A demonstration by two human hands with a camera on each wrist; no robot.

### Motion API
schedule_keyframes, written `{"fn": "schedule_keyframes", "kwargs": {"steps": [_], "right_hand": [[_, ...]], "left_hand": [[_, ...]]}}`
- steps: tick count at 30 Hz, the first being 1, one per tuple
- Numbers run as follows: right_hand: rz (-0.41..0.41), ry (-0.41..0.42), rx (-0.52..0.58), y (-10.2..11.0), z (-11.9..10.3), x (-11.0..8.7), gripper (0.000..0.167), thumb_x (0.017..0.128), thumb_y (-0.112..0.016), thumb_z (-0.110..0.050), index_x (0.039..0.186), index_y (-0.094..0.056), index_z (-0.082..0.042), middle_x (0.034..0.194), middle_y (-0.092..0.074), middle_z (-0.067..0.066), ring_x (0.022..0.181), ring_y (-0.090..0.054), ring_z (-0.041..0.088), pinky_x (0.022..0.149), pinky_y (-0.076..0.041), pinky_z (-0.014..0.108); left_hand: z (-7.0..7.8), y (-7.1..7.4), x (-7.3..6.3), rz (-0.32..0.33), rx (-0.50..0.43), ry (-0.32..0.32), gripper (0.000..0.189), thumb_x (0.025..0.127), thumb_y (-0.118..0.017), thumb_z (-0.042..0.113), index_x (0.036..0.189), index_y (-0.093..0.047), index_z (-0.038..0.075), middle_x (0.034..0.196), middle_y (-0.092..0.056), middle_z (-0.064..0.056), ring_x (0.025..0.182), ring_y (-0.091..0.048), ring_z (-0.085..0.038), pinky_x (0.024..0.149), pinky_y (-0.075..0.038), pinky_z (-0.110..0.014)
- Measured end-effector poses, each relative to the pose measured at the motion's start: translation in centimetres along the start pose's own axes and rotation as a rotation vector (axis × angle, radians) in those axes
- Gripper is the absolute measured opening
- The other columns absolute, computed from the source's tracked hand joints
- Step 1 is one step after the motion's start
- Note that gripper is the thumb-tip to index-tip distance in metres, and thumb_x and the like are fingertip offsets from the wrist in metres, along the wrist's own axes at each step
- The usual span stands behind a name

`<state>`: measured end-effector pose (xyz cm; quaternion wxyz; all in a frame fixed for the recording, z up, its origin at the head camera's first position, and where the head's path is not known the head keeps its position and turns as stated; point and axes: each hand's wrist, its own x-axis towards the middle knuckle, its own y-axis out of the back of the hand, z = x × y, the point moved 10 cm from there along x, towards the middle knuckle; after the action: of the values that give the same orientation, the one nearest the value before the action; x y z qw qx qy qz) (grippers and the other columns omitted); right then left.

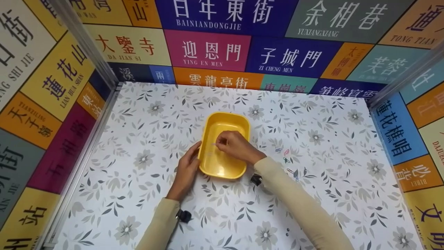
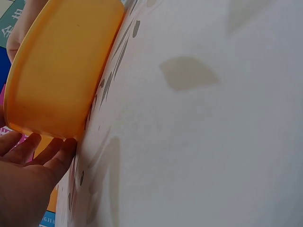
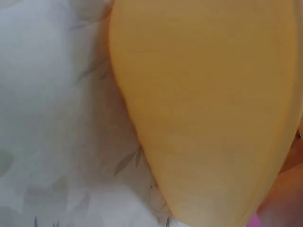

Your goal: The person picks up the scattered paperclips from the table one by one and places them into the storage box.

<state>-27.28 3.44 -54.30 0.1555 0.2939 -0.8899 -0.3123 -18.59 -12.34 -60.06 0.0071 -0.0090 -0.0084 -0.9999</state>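
Observation:
A yellow plastic basin [image 1: 224, 172] with rounded corners stands on the patterned tabletop. My left hand [image 1: 188, 166] is at its left side, fingers against the outer wall near the rim. In the left wrist view, the fingertips [image 2: 64, 146] touch the basin wall low down, close to the table. Over the inside of the basin, my right hand [image 1: 236, 146] pinches a small pale purple paper clip [image 1: 213, 143] between thumb and forefinger. Only the basin's outer wall [image 3: 203, 104] fills the right wrist view, hiding the right fingers. A faint pale clip shape [image 1: 209, 154] shows on the basin floor.
Several coloured paper clips lie loose to the right of the basin, among them a pink one [image 1: 286, 152], a green one [image 1: 286, 160] and a blue one [image 1: 279, 150]. Walls with colourful lettered panels [image 1: 208, 52] enclose the table at the back and both sides.

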Motion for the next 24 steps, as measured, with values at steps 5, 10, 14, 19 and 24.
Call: {"fn": "schedule_keyframes", "kwargs": {"steps": [5,10,14,19,24], "right_hand": [[-0.015,-0.006,-0.032,-0.6,0.1,0.5,0.006,0.100,-0.075,-0.006,0.094,-0.078,-0.004,0.089,-0.074,0.004,0.082,-0.064,0.016,0.078,-0.056,0.028],[-0.037,-0.020,-0.074,-1.3,0.3,0.9,0.006,0.097,-0.074,-0.005,0.095,-0.079,-0.004,0.088,-0.075,0.005,0.080,-0.064,0.016,0.075,-0.055,0.028],[-0.055,-0.033,-0.099,-1.7,0.6,1.2,0.006,0.097,-0.075,-0.006,0.095,-0.081,-0.003,0.087,-0.075,0.006,0.078,-0.064,0.017,0.074,-0.055,0.029],[-0.057,-0.052,-0.109,-1.9,1.1,1.4,0.006,0.097,-0.076,-0.006,0.095,-0.081,-0.002,0.088,-0.076,0.006,0.079,-0.065,0.017,0.076,-0.057,0.030],[-0.035,-0.052,-0.091,-1.7,1.2,1.3,0.005,0.097,-0.076,-0.004,0.096,-0.080,-0.002,0.090,-0.077,0.007,0.082,-0.067,0.019,0.079,-0.059,0.032]], "left_hand": [[0.3,0.0,-0.1,-0.012,-0.005,-0.021,0.060,0.107,-0.051,-0.001,0.165,-0.050,0.010,0.162,-0.058,-0.010,0.149,-0.056,-0.027,0.126,-0.043,-0.041],[0.4,0.1,-0.1,-0.007,0.012,-0.031,0.059,0.107,-0.052,0.000,0.166,-0.049,0.008,0.163,-0.057,-0.012,0.149,-0.055,-0.028,0.126,-0.042,-0.042],[0.3,0.1,-0.1,-0.005,0.018,-0.025,0.059,0.108,-0.052,0.001,0.166,-0.050,0.009,0.163,-0.057,-0.011,0.150,-0.055,-0.026,0.127,-0.042,-0.041],[0.3,0.0,-0.1,-0.003,0.010,-0.020,0.059,0.107,-0.052,0.001,0.165,-0.052,0.012,0.163,-0.058,-0.011,0.149,-0.056,-0.026,0.127,-0.042,-0.041],[0.1,0.1,-0.1,-0.003,0.005,-0.007,0.060,0.107,-0.052,0.000,0.165,-0.052,0.013,0.163,-0.057,-0.011,0.150,-0.055,-0.026,0.127,-0.041,-0.041]]}}
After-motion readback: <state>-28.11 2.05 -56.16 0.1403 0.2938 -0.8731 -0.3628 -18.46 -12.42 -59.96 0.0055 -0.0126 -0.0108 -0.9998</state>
